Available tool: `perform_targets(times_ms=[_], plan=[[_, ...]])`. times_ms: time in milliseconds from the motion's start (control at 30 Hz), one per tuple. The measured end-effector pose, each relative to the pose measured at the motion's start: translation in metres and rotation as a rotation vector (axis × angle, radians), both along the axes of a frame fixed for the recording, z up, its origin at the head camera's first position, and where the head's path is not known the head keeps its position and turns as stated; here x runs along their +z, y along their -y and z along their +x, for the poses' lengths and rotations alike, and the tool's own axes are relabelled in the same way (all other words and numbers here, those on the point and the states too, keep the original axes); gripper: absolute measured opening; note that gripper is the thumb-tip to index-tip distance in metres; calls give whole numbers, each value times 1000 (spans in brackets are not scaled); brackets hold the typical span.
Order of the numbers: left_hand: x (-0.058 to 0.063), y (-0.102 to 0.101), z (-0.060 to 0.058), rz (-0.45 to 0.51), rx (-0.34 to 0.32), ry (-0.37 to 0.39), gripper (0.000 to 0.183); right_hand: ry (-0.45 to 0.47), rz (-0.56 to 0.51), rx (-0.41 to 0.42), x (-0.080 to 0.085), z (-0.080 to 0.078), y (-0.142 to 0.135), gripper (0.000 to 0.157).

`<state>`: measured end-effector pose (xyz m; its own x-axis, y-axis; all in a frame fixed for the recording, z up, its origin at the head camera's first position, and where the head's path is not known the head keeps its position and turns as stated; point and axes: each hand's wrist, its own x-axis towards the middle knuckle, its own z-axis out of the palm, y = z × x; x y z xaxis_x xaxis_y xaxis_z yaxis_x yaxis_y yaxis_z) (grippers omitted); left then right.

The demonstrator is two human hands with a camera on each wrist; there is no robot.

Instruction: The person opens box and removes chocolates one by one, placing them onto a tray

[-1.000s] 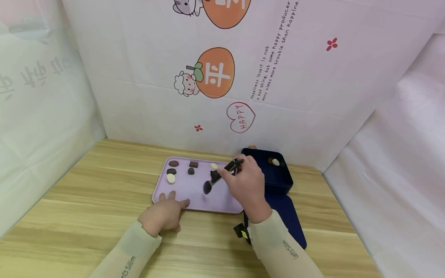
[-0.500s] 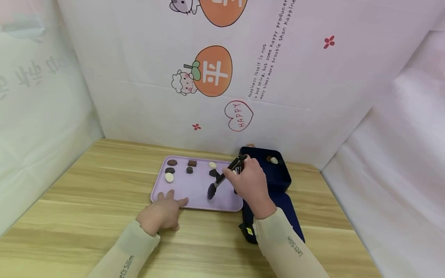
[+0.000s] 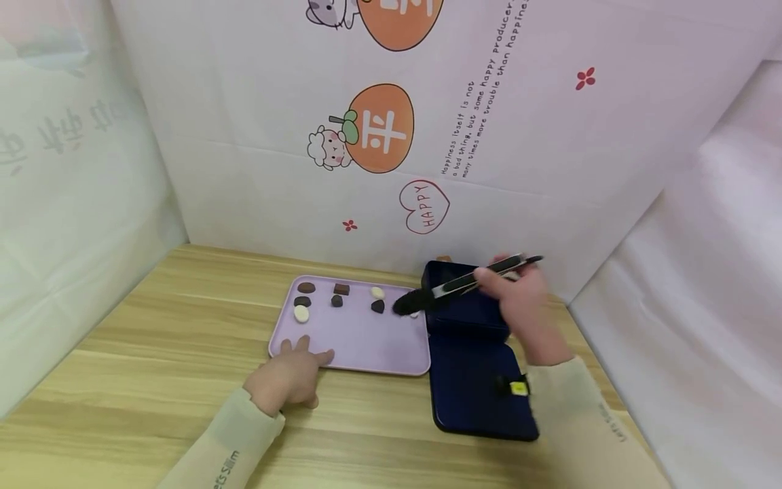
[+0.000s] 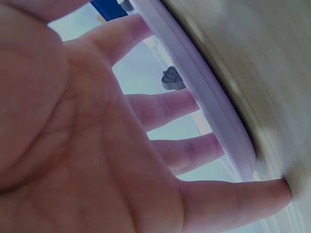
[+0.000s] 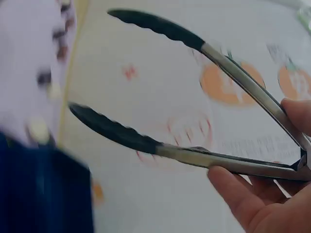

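My right hand [image 3: 527,305] holds a pair of tongs [image 3: 482,276] with dark scalloped tips, raised over the navy box [image 3: 467,327]. In the right wrist view the tongs [image 5: 182,154] are spread apart, with nothing between their tips. My left hand [image 3: 288,373] rests on the near left rim of the lavender tray [image 3: 360,348]. In the left wrist view its fingers [image 4: 165,109] reach over the rim, spread and fairly straight. Several chocolate-like pieces lie on the tray, among them a white oval [image 3: 301,314], a brown block [image 3: 341,289] and a dark piece [image 3: 378,306].
A flat navy lid [image 3: 473,401] lies in front of the box, right of the tray. A printed white cloth [image 3: 519,224] hangs behind the wooden table [image 3: 153,353], with more white cloth at both sides. The hand and tongs hide much of the box's inside.
My right hand has swung right, carrying the tongs from above the tray to above the navy box, uncovering more of the lid. My left hand has stayed on the tray rim.
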<state>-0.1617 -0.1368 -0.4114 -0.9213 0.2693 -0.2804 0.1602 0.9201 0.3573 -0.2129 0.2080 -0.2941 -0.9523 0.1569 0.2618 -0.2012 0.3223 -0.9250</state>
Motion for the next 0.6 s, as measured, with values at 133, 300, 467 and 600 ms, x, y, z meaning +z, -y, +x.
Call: perform_targets(times_ms=[133, 300, 467, 600], plan=[[0, 0, 1, 2, 3, -4, 87, -12, 225, -97, 11, -16, -46, 61], [-1, 1, 1, -1, 7, -5, 86, -30, 448, -99, -4, -43, -90, 62], [-3, 1, 1, 4, 25, 15, 84, -63, 597, -40, -26, -63, -117, 47], [-4, 0, 1, 5, 28, 22, 83, -90, 629, -32, -41, -73, -127, 41]])
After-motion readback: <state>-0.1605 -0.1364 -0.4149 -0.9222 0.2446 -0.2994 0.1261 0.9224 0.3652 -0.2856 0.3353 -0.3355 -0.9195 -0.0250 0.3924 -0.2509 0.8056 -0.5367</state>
